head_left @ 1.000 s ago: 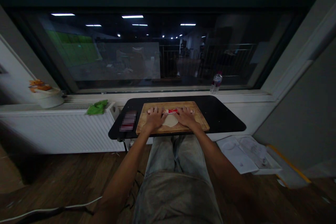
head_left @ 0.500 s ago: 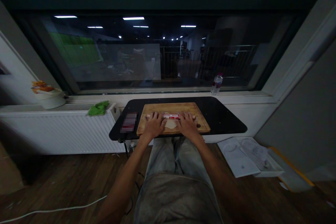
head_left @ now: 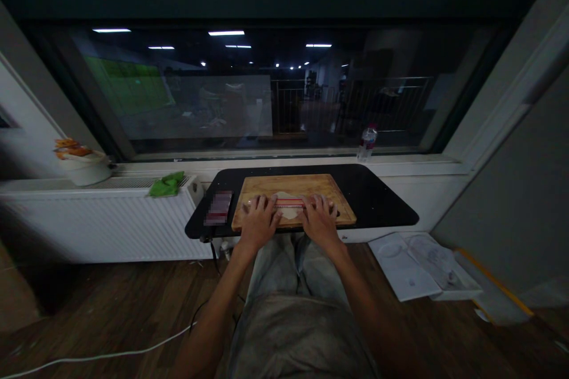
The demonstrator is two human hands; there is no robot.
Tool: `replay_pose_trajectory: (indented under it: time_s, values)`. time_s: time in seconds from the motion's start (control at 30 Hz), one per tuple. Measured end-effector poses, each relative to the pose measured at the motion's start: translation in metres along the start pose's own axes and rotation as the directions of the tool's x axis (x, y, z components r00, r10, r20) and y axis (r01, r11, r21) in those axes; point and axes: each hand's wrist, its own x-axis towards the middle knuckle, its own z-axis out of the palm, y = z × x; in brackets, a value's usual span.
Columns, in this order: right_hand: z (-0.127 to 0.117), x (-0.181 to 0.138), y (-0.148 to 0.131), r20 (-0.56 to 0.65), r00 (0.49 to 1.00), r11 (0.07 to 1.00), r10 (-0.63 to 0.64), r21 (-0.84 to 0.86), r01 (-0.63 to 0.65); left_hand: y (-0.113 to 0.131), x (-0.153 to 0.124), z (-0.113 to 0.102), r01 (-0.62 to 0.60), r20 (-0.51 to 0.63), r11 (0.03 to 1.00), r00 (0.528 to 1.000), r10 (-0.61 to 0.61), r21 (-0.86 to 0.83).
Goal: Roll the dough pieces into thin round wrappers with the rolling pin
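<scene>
A wooden cutting board (head_left: 342,208) lies on a small black table (head_left: 382,201). On it sits a pale flat piece of dough (head_left: 290,212), with a red rolling pin (head_left: 290,202) across it. My left hand (head_left: 258,222) presses flat on the pin's left end, fingers stretched out. The pin's right end lies under my right hand (head_left: 319,219), which is flat too. Both hands are near the board's front edge.
A blurred red-and-white packet (head_left: 217,207) lies on the table's left. A green cloth (head_left: 166,183) and a white bowl (head_left: 82,167) rest on the radiator sill. A water bottle (head_left: 367,142) stands by the window. Papers (head_left: 413,260) lie on the floor at right.
Both hands have drawn the rolling pin back toward me across the dough, from the board's middle to its near part. More dough shows beyond the pin.
</scene>
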Motion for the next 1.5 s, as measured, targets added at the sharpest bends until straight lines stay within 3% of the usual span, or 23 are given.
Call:
replay_pose_trajectory:
  time_s: [0.47,0.77,1.07,1.2,1.5]
  values:
    - [0.001,-0.019,-0.002,-0.046,0.998,0.999,-0.033,0.034,0.034,-0.002,-0.01,0.001,0.013,-0.03,1.0,0.999,-0.014,-0.021]
    - [0.0,0.01,0.001,0.055,0.998,0.999,-0.028,0.048,0.025,-0.008,0.003,0.005,0.017,0.025,0.999,1.0,-0.016,-0.042]
    - [-0.011,0.046,0.002,0.198,0.98,0.998,-0.026,0.06,0.014,-0.014,0.034,0.0,0.008,0.123,1.0,0.992,-0.009,0.015]
    - [-0.007,0.063,0.002,0.233,0.972,0.996,0.027,0.08,-0.046,-0.021,0.049,-0.001,-0.016,0.126,1.0,0.992,0.018,-0.019]
    - [0.007,0.096,0.014,0.261,0.965,0.998,0.025,0.057,-0.041,-0.026,0.076,-0.009,-0.023,0.19,0.998,0.981,0.033,-0.054]
